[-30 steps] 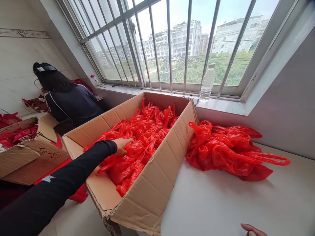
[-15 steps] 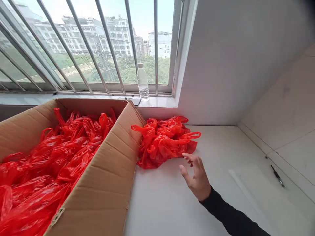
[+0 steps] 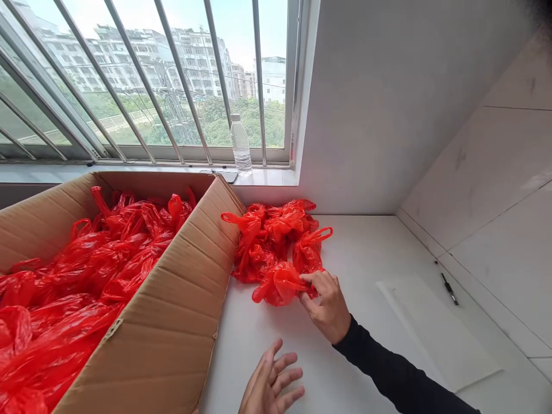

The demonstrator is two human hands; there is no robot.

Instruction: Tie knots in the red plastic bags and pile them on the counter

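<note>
In the head view, pinches a red plastic bag [image 3: 278,286] at its right end, between the thumb and fingers of the right hand [image 3: 325,302]. Has this bag at the near edge of a pile of red bags [image 3: 273,227] on the white counter [image 3: 360,247], just right of a cardboard box [image 3: 185,305]; cannot tell if lifted or resting there. Holds the left hand [image 3: 268,386] open and empty, with fingers apart, nearer the bottom edge and clear of the bag. Shows more red bags [image 3: 107,259] heaped inside the box. Wears a black sleeve [image 3: 388,362] on the right arm. To the right, shows a translucent sheet [image 3: 440,330] lying flat, with a black pen [image 3: 449,288] beside it near the wall. Beyond the pile, shows an upright clear bottle [image 3: 241,148] on the windowsill [image 3: 273,177], just beside a dark flat object [image 3: 226,176], before window bars [image 3: 183,80].
</note>
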